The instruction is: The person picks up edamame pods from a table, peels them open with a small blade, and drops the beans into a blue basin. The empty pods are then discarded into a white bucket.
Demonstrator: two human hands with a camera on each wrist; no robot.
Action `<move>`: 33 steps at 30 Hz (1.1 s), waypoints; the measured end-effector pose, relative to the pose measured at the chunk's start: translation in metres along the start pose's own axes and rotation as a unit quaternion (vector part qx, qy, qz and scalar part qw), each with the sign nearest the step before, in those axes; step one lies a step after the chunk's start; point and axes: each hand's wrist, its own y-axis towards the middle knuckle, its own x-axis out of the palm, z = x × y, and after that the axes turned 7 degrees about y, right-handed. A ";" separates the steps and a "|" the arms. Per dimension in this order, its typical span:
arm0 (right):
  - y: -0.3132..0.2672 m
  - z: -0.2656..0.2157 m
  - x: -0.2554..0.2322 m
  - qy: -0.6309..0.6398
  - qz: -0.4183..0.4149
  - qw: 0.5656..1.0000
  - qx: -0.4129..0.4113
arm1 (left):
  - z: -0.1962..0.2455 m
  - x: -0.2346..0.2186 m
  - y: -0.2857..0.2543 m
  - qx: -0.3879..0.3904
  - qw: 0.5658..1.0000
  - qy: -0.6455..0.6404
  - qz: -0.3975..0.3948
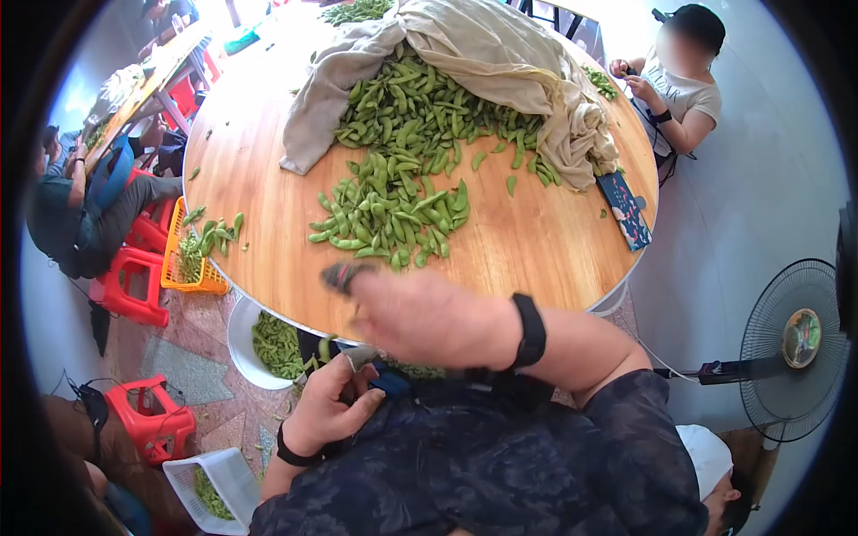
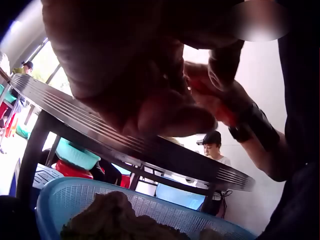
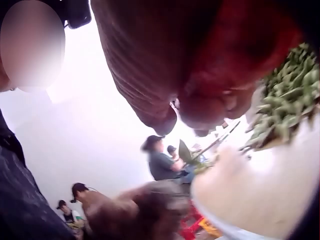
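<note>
Green pods lie in a large heap on the round wooden table, partly under a beige cloth. My right hand, blurred, is over the table's near edge, below the front of the heap; a dark grey cover is on a finger. Lower left of it, my left hand has bent fingers and a grey fingertip cover. A pod shows just above its fingers; whether they hold it is unclear. Dark fingers fill the left wrist view, and the right hand looms close in the right wrist view.
A white bucket of pods stands under the table's near left edge, beside a yellow basket and red stools. A patterned blue item lies at the table's right edge. People sit around; a fan stands right.
</note>
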 end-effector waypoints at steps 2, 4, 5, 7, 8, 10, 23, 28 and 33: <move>-0.002 0.051 -0.005 -0.343 -0.009 0.939 0.010 | -0.011 -0.007 -0.010 -0.009 0.999 -0.019 0.039; 0.000 0.087 -0.045 -0.175 -0.072 0.942 0.277 | -0.026 -0.015 -0.019 -0.030 0.994 -0.057 0.092; -0.007 0.105 -0.050 -0.172 -0.025 0.942 0.288 | -0.035 -0.019 -0.021 -0.026 0.994 -0.031 0.101; -0.022 0.137 -0.042 -0.167 0.021 0.941 0.295 | -0.021 -0.019 -0.018 -0.060 0.990 -0.065 0.108; -0.028 0.149 -0.035 -0.132 0.027 0.951 0.277 | -0.019 -0.014 -0.013 -0.060 0.990 -0.064 0.111; -0.033 0.154 -0.036 -0.094 0.033 0.961 0.257 | -0.017 -0.004 0.001 0.023 0.990 -0.079 0.112; -0.052 0.018 -0.024 0.246 0.114 0.910 0.315 | 0.042 0.051 0.089 -0.049 0.921 -0.387 0.001; -0.070 0.009 -0.042 0.334 0.099 0.854 0.387 | 0.030 0.056 0.087 -0.022 0.929 -0.367 -0.035; -0.079 0.002 -0.042 0.346 -0.045 0.855 0.385 | 0.026 0.057 0.077 -0.029 0.961 -0.269 -0.060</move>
